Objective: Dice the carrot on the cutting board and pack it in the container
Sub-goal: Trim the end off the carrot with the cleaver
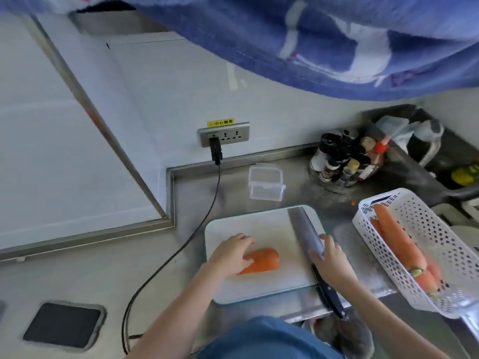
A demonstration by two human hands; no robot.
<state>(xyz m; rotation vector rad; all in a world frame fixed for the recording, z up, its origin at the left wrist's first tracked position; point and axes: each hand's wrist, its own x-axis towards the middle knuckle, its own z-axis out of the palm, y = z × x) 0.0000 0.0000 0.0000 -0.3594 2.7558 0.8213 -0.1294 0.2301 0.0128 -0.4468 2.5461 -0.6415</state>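
Observation:
A thick orange carrot piece (264, 260) lies on the white cutting board (272, 224) on the steel counter. My left hand (232, 255) rests on the carrot's left end and holds it down. A cleaver (304, 229) lies along the board's right side, its black handle (329, 294) hanging over the front edge. My right hand (330, 257) lies over the rear of the blade, fingers curled on it. A clear plastic container (265, 183) stands behind the board, with no lid on it.
A white perforated basket (425, 224) with whole carrots (399, 239) sits tilted at the right. A rack of spice bottles (342, 159) stands at the back right. A black cable (204, 218) runs from the wall socket (224, 134) down the counter left of the board.

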